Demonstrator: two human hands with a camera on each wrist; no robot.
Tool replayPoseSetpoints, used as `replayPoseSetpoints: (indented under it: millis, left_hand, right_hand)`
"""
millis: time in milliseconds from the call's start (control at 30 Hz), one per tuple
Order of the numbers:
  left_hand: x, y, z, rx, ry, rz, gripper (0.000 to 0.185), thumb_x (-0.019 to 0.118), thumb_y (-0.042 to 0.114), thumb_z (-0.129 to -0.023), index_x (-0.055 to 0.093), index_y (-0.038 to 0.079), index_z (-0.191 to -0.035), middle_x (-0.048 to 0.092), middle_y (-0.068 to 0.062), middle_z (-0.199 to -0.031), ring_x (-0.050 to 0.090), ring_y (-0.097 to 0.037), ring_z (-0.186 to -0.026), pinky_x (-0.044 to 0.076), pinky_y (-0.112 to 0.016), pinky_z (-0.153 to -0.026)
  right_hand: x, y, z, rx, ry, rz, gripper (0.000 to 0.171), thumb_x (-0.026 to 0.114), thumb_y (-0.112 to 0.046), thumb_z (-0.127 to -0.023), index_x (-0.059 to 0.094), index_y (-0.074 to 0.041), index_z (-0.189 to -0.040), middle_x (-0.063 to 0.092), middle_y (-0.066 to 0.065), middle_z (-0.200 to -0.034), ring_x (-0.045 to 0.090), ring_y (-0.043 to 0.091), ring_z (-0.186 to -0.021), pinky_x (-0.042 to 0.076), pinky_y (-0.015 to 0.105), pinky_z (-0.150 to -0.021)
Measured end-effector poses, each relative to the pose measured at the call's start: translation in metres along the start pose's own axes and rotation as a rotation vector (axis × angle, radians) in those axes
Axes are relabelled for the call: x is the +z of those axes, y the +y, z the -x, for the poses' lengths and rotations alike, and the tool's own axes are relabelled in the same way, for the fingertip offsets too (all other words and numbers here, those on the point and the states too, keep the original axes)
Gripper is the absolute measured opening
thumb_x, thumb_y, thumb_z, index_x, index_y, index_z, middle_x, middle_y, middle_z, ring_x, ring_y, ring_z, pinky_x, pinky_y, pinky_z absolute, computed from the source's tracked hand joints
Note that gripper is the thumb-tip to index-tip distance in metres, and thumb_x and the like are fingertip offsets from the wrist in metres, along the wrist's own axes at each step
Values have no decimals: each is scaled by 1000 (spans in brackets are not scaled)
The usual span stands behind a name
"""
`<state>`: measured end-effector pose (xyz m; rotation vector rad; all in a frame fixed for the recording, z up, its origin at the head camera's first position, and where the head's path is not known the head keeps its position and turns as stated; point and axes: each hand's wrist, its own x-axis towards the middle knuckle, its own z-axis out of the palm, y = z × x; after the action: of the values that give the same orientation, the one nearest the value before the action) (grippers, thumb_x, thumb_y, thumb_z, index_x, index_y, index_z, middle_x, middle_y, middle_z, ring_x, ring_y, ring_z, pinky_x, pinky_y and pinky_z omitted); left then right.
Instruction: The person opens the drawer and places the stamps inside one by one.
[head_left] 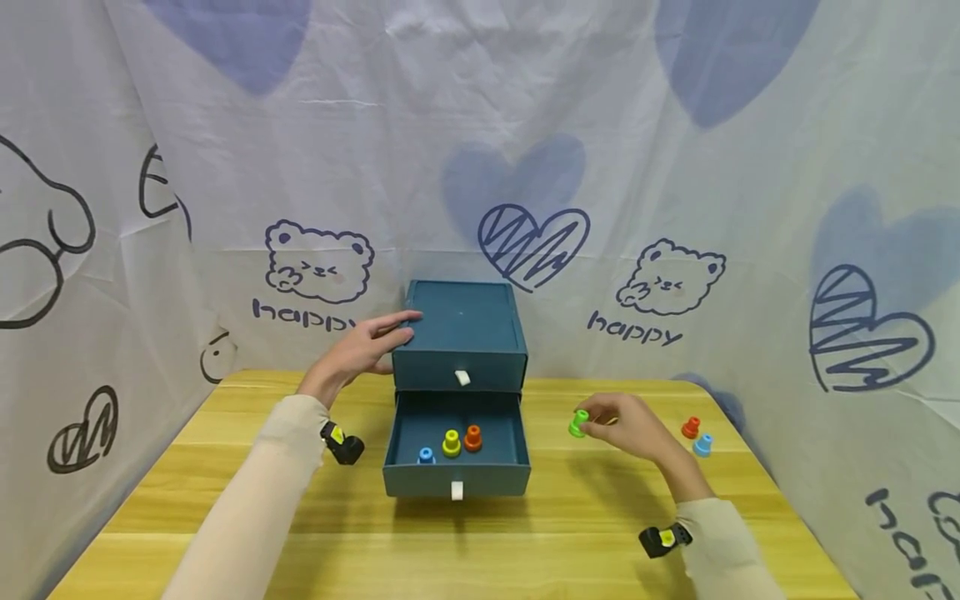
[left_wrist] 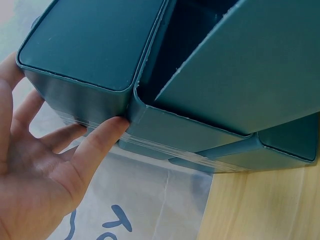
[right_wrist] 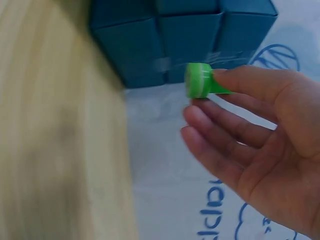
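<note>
A dark teal two-drawer box (head_left: 462,333) stands at the back middle of the yellow wooden table (head_left: 262,542). Its lower drawer (head_left: 456,479) is pulled out and holds a blue peg (head_left: 426,456), a yellow-green peg (head_left: 451,442) and an orange peg (head_left: 472,437). My left hand (head_left: 370,343) rests with straight fingers against the box's upper left edge; its fingertips (left_wrist: 107,131) touch the box's side (left_wrist: 90,50). My right hand (head_left: 624,423) pinches a green peg (head_left: 578,422) just above the table, right of the drawer. The same green peg (right_wrist: 200,80) shows between thumb and forefinger.
A red peg (head_left: 690,427) and a light blue peg (head_left: 702,444) stand on the table right of my right hand. A printed white cloth (head_left: 675,208) hangs behind and on both sides of the table. Each wrist carries a small black camera.
</note>
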<state>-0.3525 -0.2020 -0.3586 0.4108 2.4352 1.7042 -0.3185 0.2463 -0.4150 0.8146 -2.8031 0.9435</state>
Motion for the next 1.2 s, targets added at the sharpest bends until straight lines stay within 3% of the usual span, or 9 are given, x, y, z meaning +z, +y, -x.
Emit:
replayPoseSetpoints:
  millis: [533, 1200]
  left_hand:
    - [-1, -2, 0, 12, -15, -3, 59, 56, 46, -106, 42, 25, -159, 20, -12, -173, 29, -42, -155, 43, -68, -113]
    - [-2, -1, 1, 23, -23, 8, 58, 55, 45, -106, 42, 25, -159, 20, -12, -173, 28, -41, -156, 42, -68, -113]
  right_hand:
    - [-10, -51, -18, -37, -67, -36, 22, 77, -14, -92, 77, -10, -113, 76, -2, -92, 66, 11, -83, 59, 24, -80]
    - [-2, -97, -34, -116, -141, -120, 19, 76, -15, -93, 77, -12, -111, 77, 4, -96, 68, 12, -81, 60, 23, -76]
